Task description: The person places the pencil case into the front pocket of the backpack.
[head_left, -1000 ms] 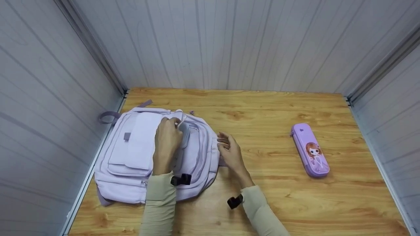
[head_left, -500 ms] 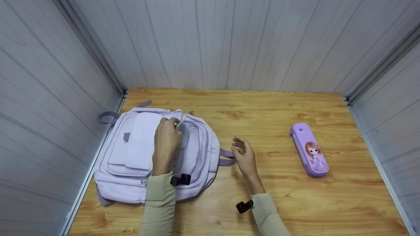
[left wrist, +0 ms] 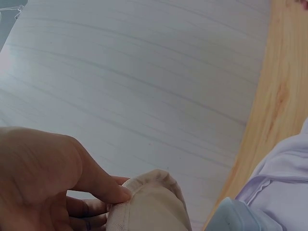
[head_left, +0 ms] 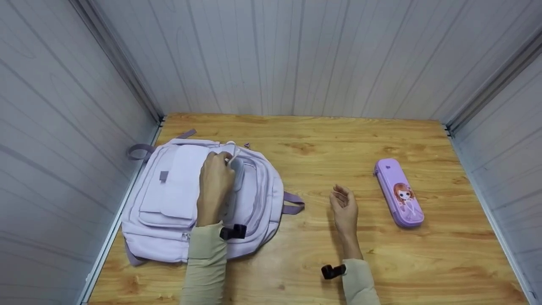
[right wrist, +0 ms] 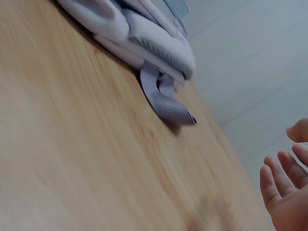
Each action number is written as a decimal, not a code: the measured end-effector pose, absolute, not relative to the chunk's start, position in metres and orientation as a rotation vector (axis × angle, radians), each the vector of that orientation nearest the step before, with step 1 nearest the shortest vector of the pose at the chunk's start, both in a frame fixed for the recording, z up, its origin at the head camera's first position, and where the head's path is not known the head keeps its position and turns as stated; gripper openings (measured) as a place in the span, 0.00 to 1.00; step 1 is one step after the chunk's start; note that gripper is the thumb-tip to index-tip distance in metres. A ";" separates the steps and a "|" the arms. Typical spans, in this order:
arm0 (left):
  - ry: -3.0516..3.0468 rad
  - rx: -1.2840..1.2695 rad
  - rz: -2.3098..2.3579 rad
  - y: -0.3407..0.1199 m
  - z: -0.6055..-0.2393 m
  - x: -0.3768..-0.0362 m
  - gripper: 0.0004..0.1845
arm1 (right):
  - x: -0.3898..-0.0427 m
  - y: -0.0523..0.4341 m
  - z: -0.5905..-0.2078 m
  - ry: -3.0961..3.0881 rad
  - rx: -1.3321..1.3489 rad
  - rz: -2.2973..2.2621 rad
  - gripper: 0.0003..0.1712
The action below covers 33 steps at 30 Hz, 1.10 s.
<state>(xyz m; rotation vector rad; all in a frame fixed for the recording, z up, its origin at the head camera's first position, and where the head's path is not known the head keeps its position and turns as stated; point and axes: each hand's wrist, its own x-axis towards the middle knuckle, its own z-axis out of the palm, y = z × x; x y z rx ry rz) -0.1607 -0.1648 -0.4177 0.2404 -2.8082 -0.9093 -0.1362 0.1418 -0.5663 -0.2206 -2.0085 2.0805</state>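
Note:
A pale lavender backpack (head_left: pixel 169 195) lies on the table at the left, its front flap folded back. My left hand (head_left: pixel 216 182) pinches the edge of the backpack's fabric, thumb against fingers; the left wrist view shows the thumb on a cream fabric edge (left wrist: pixel 149 202). Just right of this hand, a pale blue hard-edged object (left wrist: pixel 236 216) sits within the backpack's opening. My right hand (head_left: pixel 346 209) is over the table between backpack and pencil case, fingers loosely bent, holding nothing. The purple pencil case (head_left: pixel 399 192), printed with a doll figure, lies to its right.
A purple webbing loop (head_left: pixel 294 203) sticks out from the backpack's right end onto the wooden table (head_left: pixel 313 152). Grey panel walls (head_left: pixel 279 55) close in the table at the back and both sides.
My right hand has left the backpack's right edge and moved right across the table, towards the pencil case. My left hand keeps its hold, and the backpack stays put.

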 end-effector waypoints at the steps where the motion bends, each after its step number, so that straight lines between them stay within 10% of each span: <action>1: -2.809 0.236 -0.905 -0.164 -0.418 -0.161 0.15 | -0.136 0.148 -0.569 -2.004 -0.248 2.069 0.24; 33: -2.798 0.230 -0.910 -0.166 -0.418 -0.160 0.15 | -0.119 0.250 -0.587 -1.679 -0.858 1.624 0.29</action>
